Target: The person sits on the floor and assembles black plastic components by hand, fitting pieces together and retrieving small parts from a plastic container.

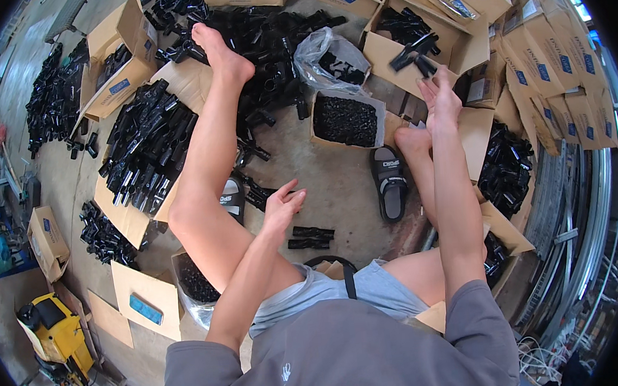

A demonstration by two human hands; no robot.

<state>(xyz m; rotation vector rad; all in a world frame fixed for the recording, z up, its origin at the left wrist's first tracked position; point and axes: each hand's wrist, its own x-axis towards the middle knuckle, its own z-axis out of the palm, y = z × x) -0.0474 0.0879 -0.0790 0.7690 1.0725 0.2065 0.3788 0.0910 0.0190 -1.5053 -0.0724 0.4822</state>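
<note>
My right hand [439, 99] is raised at the right, palm up, fingers stretched and apart. Just beyond its fingertips is a blurred black tubular fitting [414, 54], in front of an open cardboard box [449, 33] partly filled with similar fittings. Whether the fingertips still touch it is hard to see. Over the floor between my legs, my left hand [281, 208] is loosely spread and holds nothing. Below it lie short black fittings [311, 237]. More black fittings [260, 195] lie past its fingers, next to a sandal [232, 199].
Large heaps of black fittings [149, 144] lie left and ahead. A carton of small black parts [347, 119] stands ahead, beside a clear plastic bag [313, 55]. Another sandal [390, 186] lies near my right foot. Stacked cartons [553, 65] rise at right; a phone [146, 309] rests on cardboard at left.
</note>
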